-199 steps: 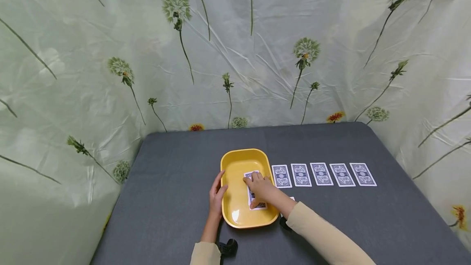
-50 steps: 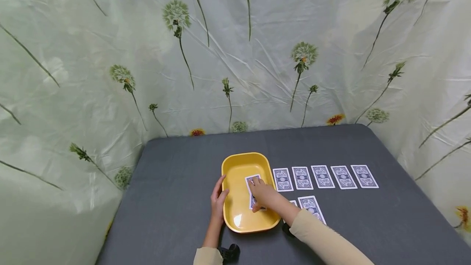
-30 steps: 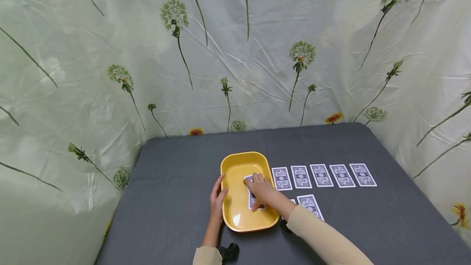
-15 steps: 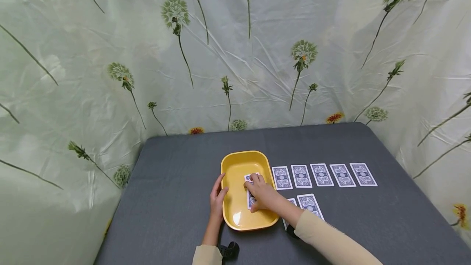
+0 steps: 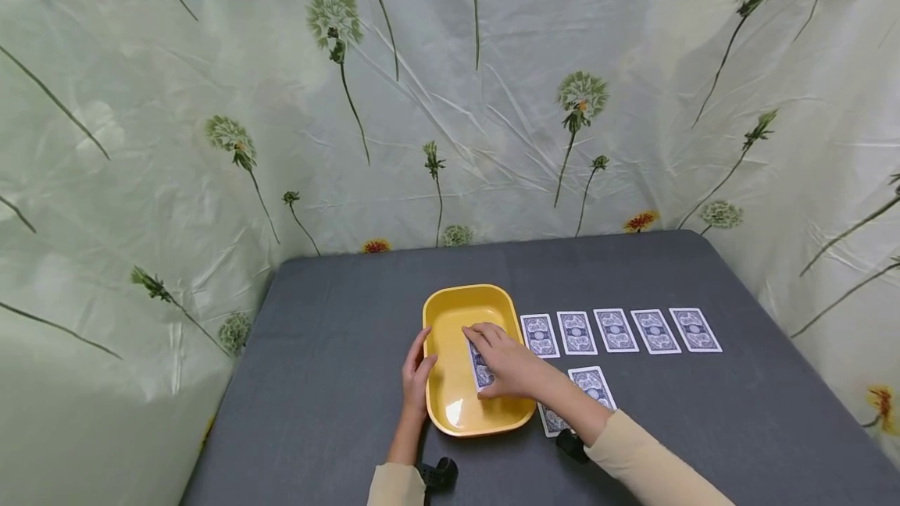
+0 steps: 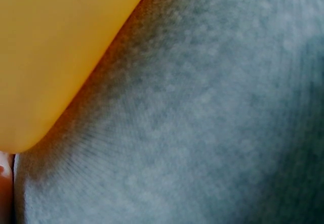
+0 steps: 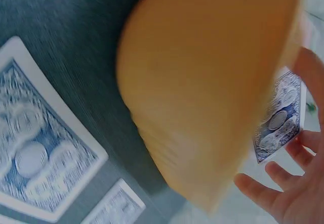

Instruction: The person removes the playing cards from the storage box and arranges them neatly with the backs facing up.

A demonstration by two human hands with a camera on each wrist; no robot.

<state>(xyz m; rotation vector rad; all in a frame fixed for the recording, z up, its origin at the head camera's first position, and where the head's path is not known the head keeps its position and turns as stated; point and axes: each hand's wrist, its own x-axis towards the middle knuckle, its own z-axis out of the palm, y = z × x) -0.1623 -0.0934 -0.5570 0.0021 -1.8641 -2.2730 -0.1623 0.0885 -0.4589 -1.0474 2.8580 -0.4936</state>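
Note:
A yellow tray [image 5: 450,311] stands on the dark cloth. My left hand [image 5: 415,377] holds its left rim, thumb at the edge and fingers along the outside; the left wrist view shows mostly the tray's wall [image 6: 55,47] and a sliver of finger. Over the tray, my right hand [image 5: 516,365] holds a blue-backed playing card [image 5: 480,369] by its edges, between thumb and fingertips. The same card [image 7: 278,118] appears tilted in the right wrist view, beyond the blurred tray wall [image 7: 202,82]. Whatever lies under the right hand is hidden.
Several playing cards [image 5: 615,331] lie face down in a row right of the tray. Two more, one card [image 5: 591,385] and another [image 5: 553,420] partly under the right forearm, form a nearer row. A floral curtain [image 5: 394,100] hangs behind the table [image 5: 337,334].
A second card in the nearer row has come into view since the earliest frame. Just now my right hand has drawn a card up from the tray and shifted slightly right. The left hand stays put.

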